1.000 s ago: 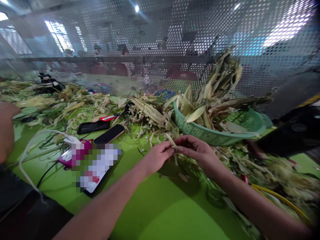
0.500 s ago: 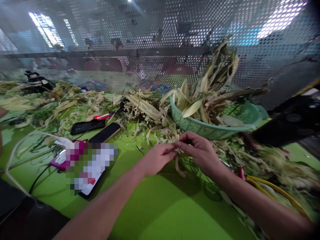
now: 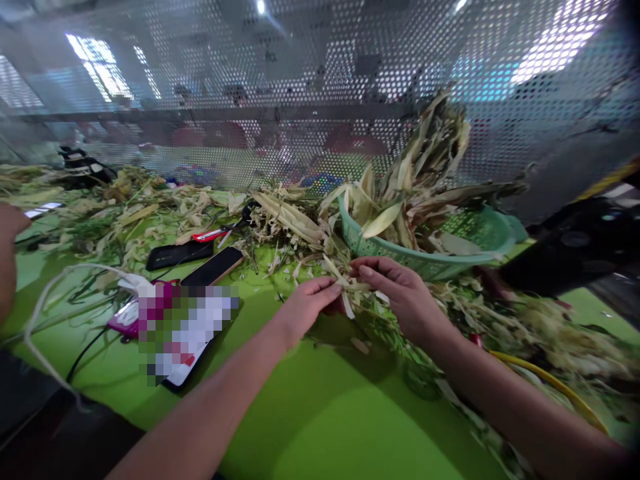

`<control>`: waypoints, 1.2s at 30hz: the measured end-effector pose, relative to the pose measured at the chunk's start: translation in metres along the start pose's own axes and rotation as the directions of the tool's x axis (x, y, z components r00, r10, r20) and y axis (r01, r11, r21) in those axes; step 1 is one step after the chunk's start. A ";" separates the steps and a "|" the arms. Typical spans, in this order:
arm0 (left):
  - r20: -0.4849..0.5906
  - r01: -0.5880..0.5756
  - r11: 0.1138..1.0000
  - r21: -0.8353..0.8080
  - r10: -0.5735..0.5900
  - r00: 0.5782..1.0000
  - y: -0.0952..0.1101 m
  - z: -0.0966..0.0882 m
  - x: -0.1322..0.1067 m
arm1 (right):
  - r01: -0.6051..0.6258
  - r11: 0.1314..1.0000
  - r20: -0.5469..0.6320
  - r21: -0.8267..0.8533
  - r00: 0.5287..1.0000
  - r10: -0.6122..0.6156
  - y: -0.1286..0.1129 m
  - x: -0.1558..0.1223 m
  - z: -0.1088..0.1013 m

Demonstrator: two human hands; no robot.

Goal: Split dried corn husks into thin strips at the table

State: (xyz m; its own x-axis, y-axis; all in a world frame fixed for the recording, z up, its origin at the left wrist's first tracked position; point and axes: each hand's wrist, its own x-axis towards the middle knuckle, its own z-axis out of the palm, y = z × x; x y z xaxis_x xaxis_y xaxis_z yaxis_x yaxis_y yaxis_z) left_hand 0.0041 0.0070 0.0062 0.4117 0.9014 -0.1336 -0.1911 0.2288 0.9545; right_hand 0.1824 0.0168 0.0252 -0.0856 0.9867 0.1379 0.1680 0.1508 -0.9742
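Pale, narrow corn husk strips (image 3: 346, 301) stretch between my two hands over the green table. My left hand (image 3: 309, 307) pinches their left end between thumb and fingers; a loose end hangs down beside the fingertips. At the strips' other end, my right hand (image 3: 403, 297) has thumb and forefinger closed together, its fingertips partly hiding what they grip. Just behind the right hand stands a green plastic basket (image 3: 425, 263) holding large dried corn husks (image 3: 385, 220).
Husk scraps (image 3: 295, 227) litter the table's back. To the left lie a dark phone (image 3: 213, 267), a black case (image 3: 180, 255), a red cutter (image 3: 210, 235), a magenta device (image 3: 125, 317) and a white cable (image 3: 37, 293). Another person's arm (image 3: 7, 260) enters at far left. Yellow-handled tool (image 3: 555, 383) at right.
My hands, pressed together before, have drawn slightly apart, and the husk strips now show between them. The view has shifted a little. The other person's arm reaches further in at left.
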 end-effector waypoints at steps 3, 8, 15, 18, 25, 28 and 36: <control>-0.085 -0.013 0.984 -0.179 -0.003 0.996 -0.001 -0.003 0.004 | 0.029 0.999 -0.077 0.031 0.997 -0.026 -0.001 0.000 0.001; -0.112 -0.130 0.963 -0.235 0.106 0.988 -0.001 -0.001 0.005 | -0.012 0.999 -0.072 0.038 0.997 0.015 -0.002 -0.006 0.006; -0.133 -0.117 0.960 -0.256 0.085 0.987 -0.002 0.002 0.004 | -0.082 0.992 0.212 -0.092 0.972 0.100 0.002 -0.013 0.013; -0.125 -0.025 0.961 -0.274 -0.010 0.992 -0.002 0.000 0.004 | -0.008 0.987 0.220 -0.162 0.975 0.044 0.000 -0.014 0.011; -0.056 0.036 0.968 -0.249 -0.051 0.997 0.003 0.000 0.001 | 0.081 0.968 0.271 -0.237 0.963 -0.014 -0.003 -0.016 0.011; -0.093 0.016 0.971 -0.240 -0.040 0.995 0.002 0.000 0.001 | 0.064 0.974 0.287 -0.215 0.958 0.000 -0.005 -0.016 0.012; -0.116 0.063 0.946 -0.318 -0.104 0.988 0.008 0.003 -0.001 | 0.044 0.982 0.257 -0.184 0.966 0.005 -0.008 -0.014 0.013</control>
State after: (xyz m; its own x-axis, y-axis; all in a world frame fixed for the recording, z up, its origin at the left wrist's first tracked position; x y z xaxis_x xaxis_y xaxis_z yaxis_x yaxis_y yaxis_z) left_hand 0.0046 0.0071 0.0143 0.3236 0.9091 -0.2624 -0.4385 0.3899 0.8098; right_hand 0.1698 0.0006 0.0287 -0.3339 0.9389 0.0828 0.3420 0.2026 -0.9176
